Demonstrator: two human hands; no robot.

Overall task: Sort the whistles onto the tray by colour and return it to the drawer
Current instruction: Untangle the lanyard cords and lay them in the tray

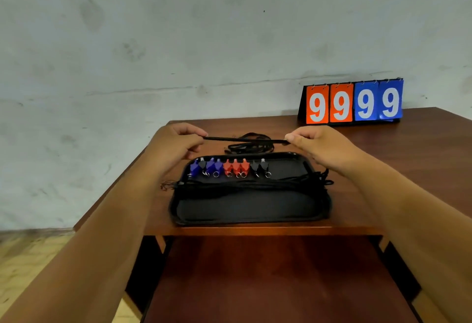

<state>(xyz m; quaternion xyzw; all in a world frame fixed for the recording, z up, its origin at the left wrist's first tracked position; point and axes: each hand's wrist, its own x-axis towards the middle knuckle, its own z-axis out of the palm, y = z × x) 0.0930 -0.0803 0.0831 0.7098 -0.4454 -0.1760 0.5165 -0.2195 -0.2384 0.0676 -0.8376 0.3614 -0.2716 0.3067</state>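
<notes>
Two hands hold one black lanyard (245, 140) stretched taut between them in the head view, above the far part of the wooden worktop (383, 149). The left hand (176, 145) pinches the cord's left end between thumb and forefinger, fingers closed on it; the right hand (316, 148) pinches the other end the same way. The cord's long axis runs from 9 o'clock to 3 o'clock, roughly level, with both hands about equally near it.

Behind and under that cord, a loose pile of lanyards (251, 147) lies on the worktop just beyond the far rim of the black tray (250, 210). The tray sits toward 6 o'clock from the fingers, nearer the person. Along its far edge stands a row of whistles: blue whistles (210, 165) at the left with one black whistle (202, 164) among them, red whistles (236, 165) in the middle, and two more black whistles (259, 166) at the right. A bundle of black cords (255, 184) crosses the tray's middle from side to side and spills over its right rim.

Whether a whistle hangs from the held cord cannot be told. The sorting looks unfinished, judging by the stray black whistle among the blue. The open drawer (268, 279) waits below the worktop's near edge, at 6 o'clock from the tray. A flip scoreboard (353, 102) showing nines stands at 2 o'clock.
</notes>
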